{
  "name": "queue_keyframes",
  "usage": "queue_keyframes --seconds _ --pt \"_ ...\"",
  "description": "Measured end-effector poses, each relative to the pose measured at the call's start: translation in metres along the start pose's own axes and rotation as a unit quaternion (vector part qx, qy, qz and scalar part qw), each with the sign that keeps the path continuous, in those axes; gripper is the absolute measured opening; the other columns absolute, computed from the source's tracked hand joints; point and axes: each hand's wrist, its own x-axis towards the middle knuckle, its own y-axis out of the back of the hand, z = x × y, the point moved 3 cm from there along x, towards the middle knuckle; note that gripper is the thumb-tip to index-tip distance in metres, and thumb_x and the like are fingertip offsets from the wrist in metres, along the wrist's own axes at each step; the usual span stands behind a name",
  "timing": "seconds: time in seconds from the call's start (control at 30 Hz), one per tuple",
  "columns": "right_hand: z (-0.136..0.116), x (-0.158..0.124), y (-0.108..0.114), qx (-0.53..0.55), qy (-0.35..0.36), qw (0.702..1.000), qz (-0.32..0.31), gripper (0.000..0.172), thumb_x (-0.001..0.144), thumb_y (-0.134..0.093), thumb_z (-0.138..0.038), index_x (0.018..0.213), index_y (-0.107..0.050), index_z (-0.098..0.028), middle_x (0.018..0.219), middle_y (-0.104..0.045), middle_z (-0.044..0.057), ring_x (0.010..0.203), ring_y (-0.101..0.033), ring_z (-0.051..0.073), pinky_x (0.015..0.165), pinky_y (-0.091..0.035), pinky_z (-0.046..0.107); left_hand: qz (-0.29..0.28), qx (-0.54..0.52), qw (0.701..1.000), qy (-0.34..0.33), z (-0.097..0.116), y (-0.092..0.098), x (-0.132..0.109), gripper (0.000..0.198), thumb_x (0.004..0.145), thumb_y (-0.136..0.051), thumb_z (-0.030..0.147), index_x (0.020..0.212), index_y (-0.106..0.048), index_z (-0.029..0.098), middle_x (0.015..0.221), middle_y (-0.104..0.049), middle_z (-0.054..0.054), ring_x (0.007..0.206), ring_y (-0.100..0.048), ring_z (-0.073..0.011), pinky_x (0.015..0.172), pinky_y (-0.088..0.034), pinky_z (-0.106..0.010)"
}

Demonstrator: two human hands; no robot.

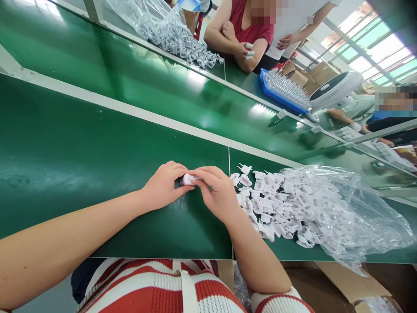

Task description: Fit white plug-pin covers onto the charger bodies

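Observation:
My left hand (165, 186) and my right hand (219, 190) meet above the green table (130, 237), in front of my body. Between them is a small white plug piece (188, 178), with a dark part at its left end. The fingers of my left hand close around the dark end, hiding much of it. From the other side, the thumb and fingers of my right hand pinch the white end. Just right of my right hand lies a loose pile of white plug pieces (276, 202), some with metal pins showing.
The pile runs into a clear plastic bag (374, 208). A pale rail (137, 114) separates my table from a green belt (156, 87). Across it are another heap of plug pieces (182, 43), a blue tray (283, 96), a white fan (339, 89) and several people. Cardboard boxes (342, 278) stand below, right.

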Motion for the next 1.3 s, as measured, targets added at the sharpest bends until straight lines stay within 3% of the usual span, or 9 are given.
queue_keyframes --seconds 0.37,0.53,0.67,0.73,0.8,0.9,1.0,1.1,1.3 --pt "-0.006 0.0 -0.008 -0.094 0.017 0.995 -0.006 0.032 0.097 -0.047 -0.008 0.109 -0.071 -0.025 0.102 -0.077 0.004 0.088 -0.067 0.018 0.079 -0.055 0.031 0.013 -0.005 1.0 -0.004 -0.002 -0.003 -0.001 0.022 0.091 -0.071 0.038 0.106 -0.075 0.022 0.109 -0.075 -0.007 0.104 -0.062 -0.027 0.095 -0.048 -0.045" --pt "-0.011 -0.002 -0.009 -0.098 0.015 0.995 0.01 0.039 0.096 -0.043 -0.005 0.114 -0.071 -0.026 0.103 -0.077 0.001 0.094 -0.07 0.015 0.114 -0.047 0.036 0.016 0.003 1.0 -0.007 0.0 -0.001 -0.002 0.02 0.092 -0.069 0.039 0.101 -0.073 0.022 0.11 -0.075 -0.006 0.103 -0.062 -0.0268 0.094 -0.047 -0.045" --pt "-0.012 0.0 -0.014 -0.082 -0.011 0.997 -0.01 0.044 0.096 -0.045 -0.007 0.124 -0.069 -0.03 0.106 -0.077 -0.001 0.097 -0.071 0.013 0.121 -0.041 0.038 0.01 0.014 1.0 0.005 0.001 0.0 -0.002 0.026 0.093 -0.065 0.044 0.108 -0.071 0.024 0.109 -0.075 -0.007 0.101 -0.063 -0.0277 0.09 -0.048 -0.046" --pt "-0.013 -0.002 -0.012 -0.067 -0.029 0.997 -0.015 0.046 0.099 -0.046 -0.012 0.139 -0.059 -0.03 0.116 -0.077 0.0 0.105 -0.072 0.013 0.124 -0.038 0.041 -0.002 0.016 1.0 0.012 0.002 0.0 -0.002 0.029 0.094 -0.062 0.047 0.11 -0.071 0.025 0.107 -0.075 -0.006 0.099 -0.065 -0.0283 0.09 -0.049 -0.047" --pt "-0.015 -0.011 -0.002 -0.054 -0.044 0.997 -0.016 0.059 0.102 -0.05 -0.022 0.158 -0.034 -0.027 0.139 -0.068 0.004 0.127 -0.064 0.017 0.126 -0.034 0.046 -0.003 0.003 1.0 0.023 0.003 0.001 -0.003 0.032 0.092 -0.063 0.05 0.112 -0.072 0.026 0.109 -0.075 -0.007 0.102 -0.066 -0.0292 0.094 -0.05 -0.048" --pt "-0.012 -0.05 0.021 -0.092 -0.078 0.993 -0.011 0.085 0.1 -0.057 -0.038 0.165 -0.005 -0.025 0.168 -0.033 0.008 0.157 -0.028 0.027 0.129 -0.023 0.057 -0.007 -0.049 0.994 0.102 0.001 0.006 -0.002 0.045 0.086 -0.067 0.058 0.118 -0.072 0.026 0.117 -0.075 -0.007 0.107 -0.069 -0.0305 0.097 -0.052 -0.046" --pt "0.007 -0.111 0.039 -0.188 -0.175 0.966 0.023 0.082 0.1 -0.053 -0.051 0.165 -0.006 -0.033 0.171 -0.021 0.004 0.16 -0.011 0.036 0.127 -0.011 0.071 -0.012 -0.067 0.978 0.199 -0.005 0.022 0.008 0.062 0.083 -0.066 0.068 0.125 -0.069 0.023 0.113 -0.077 -0.008 0.102 -0.071 -0.0319 0.09 -0.055 -0.043" --pt "0.033 -0.162 0.041 -0.25 -0.275 0.926 0.067 0.09 0.089 -0.06 -0.068 0.163 -0.017 -0.04 0.172 -0.014 0.005 0.157 -0.004 0.049 0.118 -0.009 0.083 0.034 0.002 0.978 0.204 -0.015 0.052 0.037 0.066 0.081 -0.064 0.069 0.125 -0.069 0.021 0.106 -0.078 -0.008 0.095 -0.072 -0.0322 0.083 -0.055 -0.04" --pt "0.055 -0.176 0.034 -0.222 -0.327 0.915 0.082 0.072 0.095 -0.053 -0.065 0.159 -0.025 -0.049 0.173 -0.015 0.002 0.158 -0.012 0.045 0.121 -0.018 0.076 0.13 0.214 0.947 0.202 -0.037 0.118 0.113 0.055 0.086 -0.055 0.064 0.115 -0.065 0.019 0.106 -0.075 -0.01 0.097 -0.07 -0.0348 0.075 -0.053 -0.037"
